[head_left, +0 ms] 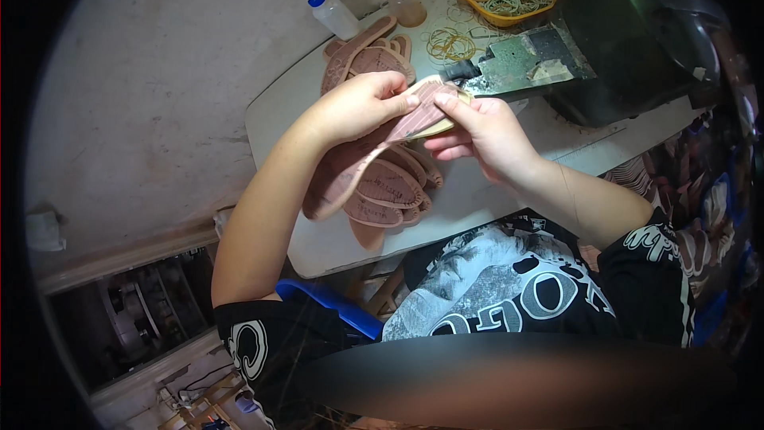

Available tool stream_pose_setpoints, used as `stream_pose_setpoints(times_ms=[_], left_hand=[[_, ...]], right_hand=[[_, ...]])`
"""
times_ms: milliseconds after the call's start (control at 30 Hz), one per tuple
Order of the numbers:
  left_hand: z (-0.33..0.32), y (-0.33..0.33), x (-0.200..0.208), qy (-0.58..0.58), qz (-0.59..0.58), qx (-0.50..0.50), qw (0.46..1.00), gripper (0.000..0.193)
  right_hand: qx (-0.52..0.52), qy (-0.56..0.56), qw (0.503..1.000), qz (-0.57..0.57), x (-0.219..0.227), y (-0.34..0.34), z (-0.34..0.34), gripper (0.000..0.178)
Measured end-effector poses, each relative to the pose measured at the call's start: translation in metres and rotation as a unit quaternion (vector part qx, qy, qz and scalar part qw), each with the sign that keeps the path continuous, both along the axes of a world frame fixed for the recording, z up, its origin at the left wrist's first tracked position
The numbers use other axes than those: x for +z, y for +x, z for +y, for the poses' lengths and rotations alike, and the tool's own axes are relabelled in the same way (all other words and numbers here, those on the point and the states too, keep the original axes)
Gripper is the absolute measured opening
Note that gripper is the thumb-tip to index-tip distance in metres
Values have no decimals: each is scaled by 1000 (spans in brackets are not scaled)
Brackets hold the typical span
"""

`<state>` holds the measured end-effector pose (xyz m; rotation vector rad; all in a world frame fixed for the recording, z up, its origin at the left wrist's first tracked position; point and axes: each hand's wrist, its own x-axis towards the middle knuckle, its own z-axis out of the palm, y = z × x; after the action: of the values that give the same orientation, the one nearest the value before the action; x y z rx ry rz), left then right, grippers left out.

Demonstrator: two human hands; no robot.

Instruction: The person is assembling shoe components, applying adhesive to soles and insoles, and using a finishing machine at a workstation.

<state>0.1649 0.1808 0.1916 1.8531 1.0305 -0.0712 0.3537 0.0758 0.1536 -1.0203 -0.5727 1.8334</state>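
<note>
A pinkish-brown shoe insole (344, 175) with a pale edging strip slants across the table, held up by both hands. My left hand (362, 107) grips its upper part, thumb pressed on the top face. From the other side my right hand (489, 131) pinches the insole's upper end by its pale edge, thumb on top and fingers curled below. That end sits against the dark metal head (460, 72) of a green machine; whether it touches is hard to see. Below it lies a stack of similar insoles (390, 187), partly hidden by the held one.
More insoles (372, 60) are piled behind my left hand. A blue-capped bottle (334, 16) and a red-tipped glue bottle (406, 6) stand at the back. The green machine (521, 60) and its dark housing (637, 40) fill the right, below a yellow basket (509, 12) of pale cord.
</note>
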Motion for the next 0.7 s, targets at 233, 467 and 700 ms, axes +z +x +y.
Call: stream_pose_setpoints(times_ms=[233,467,700], left_hand=[[-16,7,-9,-130,-12,121,984,28],[-36,32,4,-203,-12,225,953,36],[-34,27,9,-158,2,269,950,43]], right_hand=[[40,18,998,-39,-6,9,9,29],[70,10,996,-50,-15,22,18,25],[342,31,936,-74,-5,91,-23,34]])
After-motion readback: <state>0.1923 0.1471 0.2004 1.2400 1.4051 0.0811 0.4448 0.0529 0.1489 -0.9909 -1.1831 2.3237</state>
